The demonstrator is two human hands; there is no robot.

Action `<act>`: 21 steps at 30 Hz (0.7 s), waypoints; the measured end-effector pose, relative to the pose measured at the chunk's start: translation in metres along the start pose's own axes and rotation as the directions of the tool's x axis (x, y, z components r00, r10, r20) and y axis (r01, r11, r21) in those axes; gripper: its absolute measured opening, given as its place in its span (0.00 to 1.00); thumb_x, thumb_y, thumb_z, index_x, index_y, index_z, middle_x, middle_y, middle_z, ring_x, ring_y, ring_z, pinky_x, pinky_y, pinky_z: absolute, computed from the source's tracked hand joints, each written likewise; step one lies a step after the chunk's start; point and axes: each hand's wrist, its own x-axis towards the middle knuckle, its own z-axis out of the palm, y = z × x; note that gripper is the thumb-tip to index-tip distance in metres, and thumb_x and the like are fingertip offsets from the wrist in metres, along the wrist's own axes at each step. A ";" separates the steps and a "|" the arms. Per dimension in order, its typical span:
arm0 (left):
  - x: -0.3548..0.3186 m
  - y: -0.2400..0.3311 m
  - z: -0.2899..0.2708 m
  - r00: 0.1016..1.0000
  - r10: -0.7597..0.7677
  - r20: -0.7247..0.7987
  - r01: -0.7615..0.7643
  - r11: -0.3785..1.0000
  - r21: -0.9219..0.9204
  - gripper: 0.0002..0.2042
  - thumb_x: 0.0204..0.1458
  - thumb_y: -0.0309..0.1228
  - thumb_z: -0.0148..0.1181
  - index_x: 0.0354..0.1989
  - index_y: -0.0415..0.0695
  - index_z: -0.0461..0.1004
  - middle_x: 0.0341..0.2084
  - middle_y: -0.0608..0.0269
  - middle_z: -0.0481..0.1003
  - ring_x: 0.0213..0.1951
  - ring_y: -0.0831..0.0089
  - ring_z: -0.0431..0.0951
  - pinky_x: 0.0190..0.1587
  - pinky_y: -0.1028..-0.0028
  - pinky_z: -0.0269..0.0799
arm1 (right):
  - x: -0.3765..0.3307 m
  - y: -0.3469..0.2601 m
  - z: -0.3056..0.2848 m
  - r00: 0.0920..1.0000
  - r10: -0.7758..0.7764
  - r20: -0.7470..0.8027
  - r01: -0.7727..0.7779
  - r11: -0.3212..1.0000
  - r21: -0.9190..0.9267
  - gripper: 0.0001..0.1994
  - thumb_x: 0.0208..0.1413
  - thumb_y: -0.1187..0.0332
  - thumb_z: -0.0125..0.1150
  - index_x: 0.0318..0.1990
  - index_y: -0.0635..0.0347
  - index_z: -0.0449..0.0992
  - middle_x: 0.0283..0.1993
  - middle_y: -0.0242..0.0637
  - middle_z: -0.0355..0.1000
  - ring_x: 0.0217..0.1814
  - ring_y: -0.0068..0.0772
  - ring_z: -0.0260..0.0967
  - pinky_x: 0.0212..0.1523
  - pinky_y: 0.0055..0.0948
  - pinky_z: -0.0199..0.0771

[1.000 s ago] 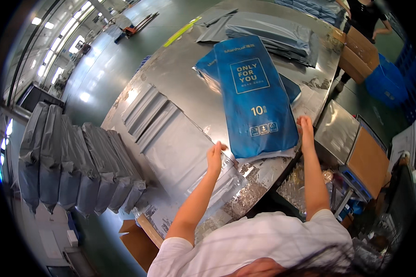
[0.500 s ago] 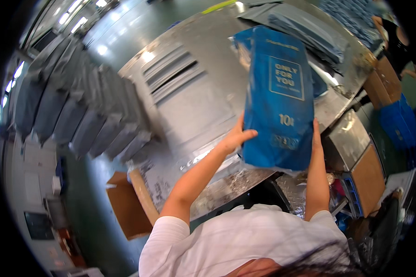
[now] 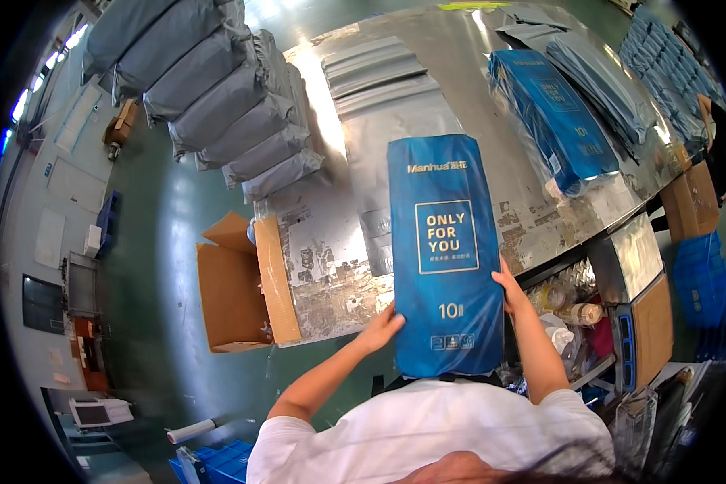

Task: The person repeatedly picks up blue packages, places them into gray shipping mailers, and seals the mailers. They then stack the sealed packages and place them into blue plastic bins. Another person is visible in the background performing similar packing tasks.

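Note:
Between my two hands is a large blue plastic-wrapped package [image 3: 442, 282], upright in the picture with pale printing on its front. My left hand [image 3: 381, 329] grips its lower left side, thumb on the front face. On the opposite side my right hand [image 3: 510, 286] presses its edge, fingers partly behind it. The package's top end overlaps flat grey mailing bags [image 3: 379, 105] laid on the metal table [image 3: 476, 105]. Another blue package [image 3: 557, 117], similar in look, lies at the table's right side, beside a pile of grey bags [image 3: 601, 81].
Stuffed grey bags [image 3: 218, 105] are stacked at the left. An open cardboard box [image 3: 232, 290] stands by the table's left front corner. To the right are a brown carton [image 3: 690, 202], a blue crate [image 3: 698, 270] and shelves of supplies. Another person's arm [image 3: 708, 121] shows at far right.
The held blue package has come down and left, nearer my body and over the table's front edge. A second blue package, earlier mostly hidden behind it, now shows fully. The whole view has shifted.

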 end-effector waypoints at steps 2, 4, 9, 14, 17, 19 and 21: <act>0.013 -0.010 -0.020 0.979 -0.103 -0.174 0.113 0.992 0.048 0.14 0.51 0.30 0.49 0.45 0.38 0.66 0.39 0.45 0.69 0.46 0.56 0.67 0.49 0.66 0.59 | -0.007 0.003 -0.001 0.997 0.066 0.033 -0.063 0.994 -0.084 0.43 0.42 0.64 0.58 0.64 0.53 0.39 0.63 0.41 0.48 0.63 0.36 0.48 0.59 0.33 0.53; 0.048 0.002 -0.043 0.880 0.082 -0.467 -0.047 0.995 0.085 0.09 0.49 0.27 0.49 0.36 0.37 0.71 0.34 0.48 0.71 0.39 0.57 0.70 0.43 0.67 0.63 | -0.019 0.003 0.000 0.983 0.173 0.056 -0.160 0.970 -0.183 0.47 0.40 0.65 0.62 0.64 0.53 0.35 0.63 0.41 0.47 0.64 0.36 0.46 0.59 0.33 0.52; 0.154 -0.012 -0.097 0.699 0.548 -0.460 -0.086 0.703 0.706 0.10 0.40 0.23 0.52 0.33 0.40 0.72 0.34 0.55 0.70 0.38 0.58 0.69 0.39 0.65 0.67 | -0.032 -0.010 -0.024 0.844 0.480 0.240 -0.258 0.755 -0.603 0.44 0.44 0.66 0.61 0.64 0.55 0.36 0.55 0.42 0.59 0.55 0.35 0.59 0.52 0.33 0.62; 0.207 -0.020 -0.114 0.799 0.537 -0.270 0.000 0.449 0.893 0.04 0.41 0.26 0.48 0.25 0.44 0.70 0.28 0.61 0.69 0.36 0.63 0.70 0.35 0.69 0.70 | 0.109 -0.071 -0.044 0.934 -0.322 0.152 0.211 0.155 -0.965 0.14 0.44 0.80 0.46 0.41 0.66 0.70 0.38 0.45 0.71 0.39 0.36 0.70 0.42 0.30 0.68; 0.219 -0.013 -0.118 0.872 0.445 -0.202 0.024 0.373 0.927 0.04 0.42 0.26 0.48 0.25 0.44 0.70 0.28 0.61 0.69 0.35 0.62 0.71 0.34 0.69 0.70 | 0.193 -0.086 -0.028 0.884 -0.366 0.292 0.295 -0.049 -0.954 0.14 0.42 0.79 0.48 0.39 0.64 0.71 0.39 0.47 0.69 0.44 0.45 0.67 0.43 0.32 0.68; 0.226 -0.016 -0.121 0.834 0.467 -0.294 0.046 0.472 0.880 0.04 0.42 0.26 0.48 0.25 0.43 0.70 0.25 0.58 0.70 0.33 0.62 0.72 0.33 0.66 0.69 | 0.225 -0.079 -0.026 0.932 -0.250 0.263 0.214 -0.205 -0.955 0.11 0.43 0.74 0.49 0.37 0.61 0.71 0.37 0.46 0.69 0.43 0.46 0.66 0.41 0.33 0.68; 0.229 -0.011 -0.124 0.785 0.429 -0.448 0.081 0.646 0.759 0.04 0.42 0.26 0.47 0.24 0.42 0.70 0.24 0.57 0.71 0.31 0.61 0.72 0.32 0.66 0.68 | 0.236 -0.074 -0.020 0.921 -0.318 0.225 0.082 -0.405 -0.911 0.09 0.46 0.66 0.49 0.35 0.59 0.71 0.34 0.47 0.69 0.41 0.48 0.66 0.38 0.36 0.67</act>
